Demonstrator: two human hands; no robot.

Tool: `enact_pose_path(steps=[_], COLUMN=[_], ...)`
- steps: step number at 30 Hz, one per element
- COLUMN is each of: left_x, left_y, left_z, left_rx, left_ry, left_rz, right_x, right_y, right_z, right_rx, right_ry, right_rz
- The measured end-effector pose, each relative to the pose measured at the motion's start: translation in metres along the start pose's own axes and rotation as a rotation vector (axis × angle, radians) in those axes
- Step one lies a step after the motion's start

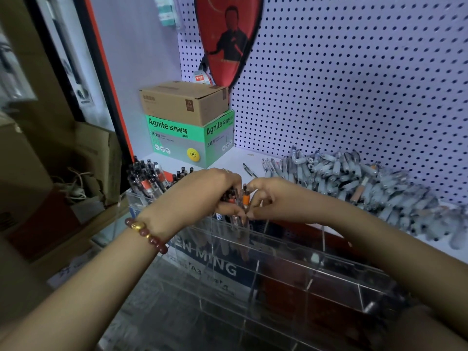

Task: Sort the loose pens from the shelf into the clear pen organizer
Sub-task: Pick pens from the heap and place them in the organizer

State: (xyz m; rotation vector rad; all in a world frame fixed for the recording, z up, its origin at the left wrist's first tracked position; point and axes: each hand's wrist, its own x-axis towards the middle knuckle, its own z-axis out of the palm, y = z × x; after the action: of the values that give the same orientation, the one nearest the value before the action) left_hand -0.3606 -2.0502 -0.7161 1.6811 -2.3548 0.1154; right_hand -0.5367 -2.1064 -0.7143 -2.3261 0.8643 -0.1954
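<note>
Both hands meet over the far left part of the clear organizer point(283, 264), which stands at the near edge of the shelf point(228, 160). The left hand point(202, 193), with a bead bracelet point(147, 233) on its wrist, has its grip clenched round a bundle point(239, 198) of upright pens, one with an orange sleeve. The right hand point(273, 201) pinches the same bundle from the other side, forefinger curled over the top and thumb tip touching the left thumb. The lower ends of the bundle reach down into an organizer compartment.

More pens point(147, 178) stand in the far left compartment. On the shelf to the right, against the pegboard point(354, 84), lies a long pile point(367, 183) of loose pens, and a single pen point(249, 170) lies just beyond the hands. At the far left of the shelf, a cardboard box point(184, 102) sits on a green box point(192, 138). A red cover point(228, 39) hangs above them.
</note>
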Motion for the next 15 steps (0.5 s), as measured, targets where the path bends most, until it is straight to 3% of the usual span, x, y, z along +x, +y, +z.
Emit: enact_pose_path(steps=[4,10,15], left_x=[0.000,-0.004,-0.004], left_y=[-0.004,-0.005,-0.004], left_z=[0.001,-0.006,-0.003], left_rx=[-0.057,0.066,0.092], left_ry=[0.026,0.076,0.057], left_rz=[-0.009,-0.044,-0.017], right_x=[0.000,-0.002,0.000], right_y=[0.001,-0.002,-0.005], right_z=[0.007,0.018,0.013], right_rx=[-0.149,-0.040,-0.269], right_ry=[0.035,0.034,0.058], right_rz=[-0.036,-0.073,-0.048])
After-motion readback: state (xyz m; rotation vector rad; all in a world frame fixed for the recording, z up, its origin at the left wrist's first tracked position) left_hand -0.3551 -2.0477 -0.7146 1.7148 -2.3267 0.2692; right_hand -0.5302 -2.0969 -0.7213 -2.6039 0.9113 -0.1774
